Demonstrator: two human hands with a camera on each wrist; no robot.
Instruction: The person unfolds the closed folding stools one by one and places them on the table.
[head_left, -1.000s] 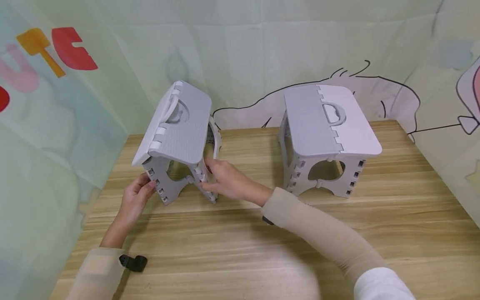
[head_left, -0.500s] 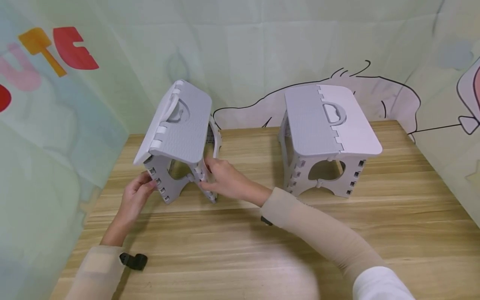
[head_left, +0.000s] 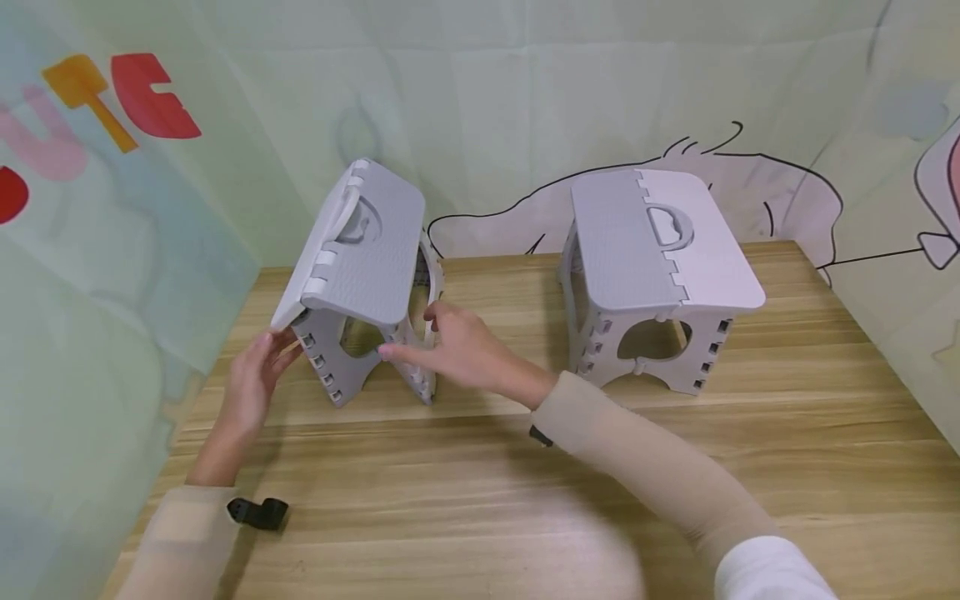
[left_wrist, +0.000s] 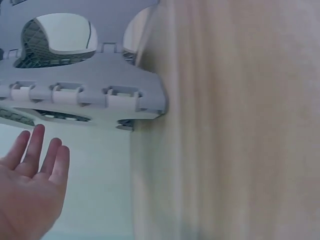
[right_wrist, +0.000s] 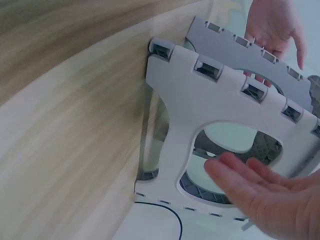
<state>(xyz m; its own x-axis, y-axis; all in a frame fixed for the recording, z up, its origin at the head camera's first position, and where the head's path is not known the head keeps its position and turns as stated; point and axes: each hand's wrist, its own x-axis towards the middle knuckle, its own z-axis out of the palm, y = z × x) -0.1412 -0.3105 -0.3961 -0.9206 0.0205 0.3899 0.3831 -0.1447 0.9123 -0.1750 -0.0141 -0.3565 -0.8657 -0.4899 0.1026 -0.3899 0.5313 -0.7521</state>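
A grey and white folding step stool (head_left: 375, 242) stands at the left in the head view, its top bent up along the middle hinge and its legs partly folded in. My left hand (head_left: 249, 387) is at its left side, fingertips just under the lowered white half of the top. In the left wrist view that hand (left_wrist: 32, 185) has its fingers extended below the hinged leg panel. Thumb stretched toward the near legs, my right hand (head_left: 472, 350) is at the stool's right side. The right wrist view shows its fingers (right_wrist: 235, 175) straight in front of the leg panel's oval opening.
A second folding stool (head_left: 660, 242), fully unfolded with a flat top, stands to the right on the wooden table (head_left: 450, 492). Behind the table hangs a printed cloth backdrop (head_left: 480, 108), which also runs along the left side.
Both hands have loosened from the stool's legs. The left hand has moved up toward the top's edge; the right hand's fingers have straightened and its thumb has shifted left. The stool barely moved.
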